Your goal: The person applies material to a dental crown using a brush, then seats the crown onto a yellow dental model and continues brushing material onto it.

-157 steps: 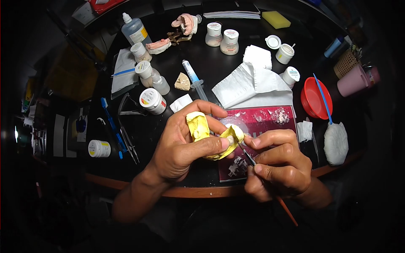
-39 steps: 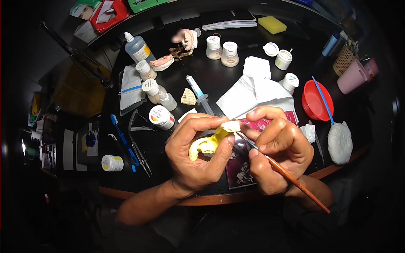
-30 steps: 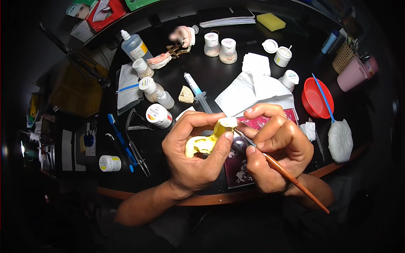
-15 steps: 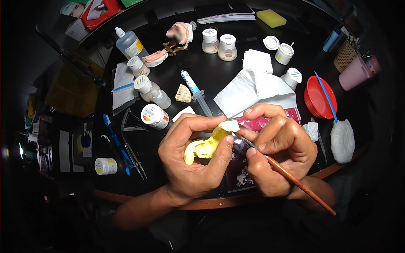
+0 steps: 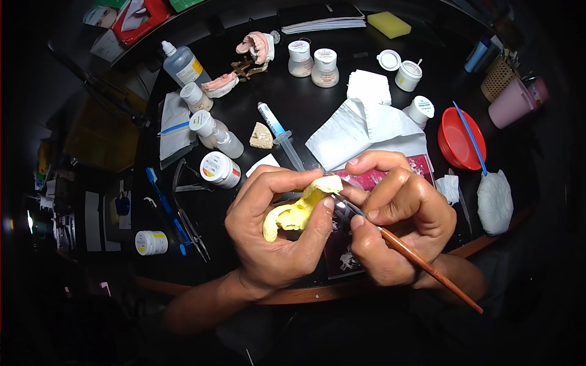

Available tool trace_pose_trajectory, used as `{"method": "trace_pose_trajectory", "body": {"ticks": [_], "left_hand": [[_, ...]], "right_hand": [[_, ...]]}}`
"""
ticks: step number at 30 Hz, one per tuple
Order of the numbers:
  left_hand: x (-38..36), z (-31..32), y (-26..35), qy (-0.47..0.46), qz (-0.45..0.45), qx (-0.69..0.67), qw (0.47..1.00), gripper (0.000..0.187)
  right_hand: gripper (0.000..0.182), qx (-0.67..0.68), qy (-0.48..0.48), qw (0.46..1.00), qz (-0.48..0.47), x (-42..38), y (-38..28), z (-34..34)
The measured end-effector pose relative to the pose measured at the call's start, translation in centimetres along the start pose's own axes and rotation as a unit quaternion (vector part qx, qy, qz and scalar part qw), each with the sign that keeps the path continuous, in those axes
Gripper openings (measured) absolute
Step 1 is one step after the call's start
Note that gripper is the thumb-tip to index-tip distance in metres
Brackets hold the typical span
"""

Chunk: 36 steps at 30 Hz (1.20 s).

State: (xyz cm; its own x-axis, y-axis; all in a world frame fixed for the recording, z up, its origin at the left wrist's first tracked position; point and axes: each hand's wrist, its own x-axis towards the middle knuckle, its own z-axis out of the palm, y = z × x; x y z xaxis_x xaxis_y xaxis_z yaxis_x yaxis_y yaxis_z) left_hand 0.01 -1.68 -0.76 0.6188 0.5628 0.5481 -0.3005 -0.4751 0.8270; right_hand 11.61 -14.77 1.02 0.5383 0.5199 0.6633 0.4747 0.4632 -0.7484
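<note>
My left hand (image 5: 278, 253) is closed around a yellow dental cast (image 5: 293, 215), thumb on its near side and fingers behind it. The cast is curved, with a paler raised end towards the right. In my right hand (image 5: 409, 226) is a thin brush (image 5: 427, 268) with a tapered brown wooden handle and a metal ferrule, pinched between thumb and fingers. Its tip points at the pale end of the cast, beside my left thumb; the fine contact there is too small to make out. Below both hands lies a dark red, white-smeared slab (image 5: 421, 168), partly covered.
Beyond my hands lie white tissue (image 5: 342, 131) and a syringe (image 5: 281, 134). Left are jars (image 5: 220, 169), a blue toothbrush (image 5: 166, 207) and tweezers (image 5: 194, 226). A red bowl (image 5: 461, 140) stands right. Pink-gummed dental models (image 5: 256, 46) on an articulator sit at the back.
The whole view has shifted slightly, so the table items appear a little further left. Both hands keep their grips, and the brush tip stays by the cast's pale end.
</note>
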Motion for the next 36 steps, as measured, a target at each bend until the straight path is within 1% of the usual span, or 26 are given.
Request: {"method": "trace_pose_trajectory", "body": {"ticks": [9, 16, 24, 27, 29, 30, 34, 36], "left_hand": [[0.1, 0.0, 0.0, -0.006, 0.003, 0.003, 1.000, 0.027], [0.0, 0.0, 0.3, -0.004, -0.012, -0.001, 1.000, 0.028], [0.0, 0.1, 0.0, 0.000, -0.006, -0.014, 1.000, 0.028], [0.2, -0.4, 0.3, -0.031, -0.022, -0.022, 0.999, 0.030], [0.2, -0.2, 0.7, -0.034, -0.121, -0.140, 0.982, 0.030], [0.2, -0.1, 0.8, -0.035, -0.169, -0.197, 0.965, 0.030], [0.7, -0.5, 0.6, -0.059, -0.213, -0.302, 0.927, 0.026], [0.8, -0.6, 0.6, -0.056, -0.254, -0.358, 0.897, 0.025]], "right_hand": [[0.026, -0.009, -0.003, 1.000, -0.014, 0.0, 0.1, 0.0], [0.028, -0.014, -0.002, 1.000, -0.014, -0.1, 0.1, 0.1], [0.026, -0.006, -0.004, 1.000, -0.022, 0.0, 0.0, 0.1], [0.024, 0.003, -0.011, 1.000, -0.026, 0.0, 0.0, 0.0], [0.022, 0.031, 0.010, 0.999, -0.005, -0.1, -0.3, 0.1], [0.021, 0.037, -0.003, 0.999, -0.002, -0.2, -0.3, 0.0], [0.017, 0.040, -0.092, 0.995, -0.008, -0.2, -0.2, -1.5], [0.019, 0.049, -0.018, 0.999, -0.001, -0.2, -0.3, -0.6]]}}
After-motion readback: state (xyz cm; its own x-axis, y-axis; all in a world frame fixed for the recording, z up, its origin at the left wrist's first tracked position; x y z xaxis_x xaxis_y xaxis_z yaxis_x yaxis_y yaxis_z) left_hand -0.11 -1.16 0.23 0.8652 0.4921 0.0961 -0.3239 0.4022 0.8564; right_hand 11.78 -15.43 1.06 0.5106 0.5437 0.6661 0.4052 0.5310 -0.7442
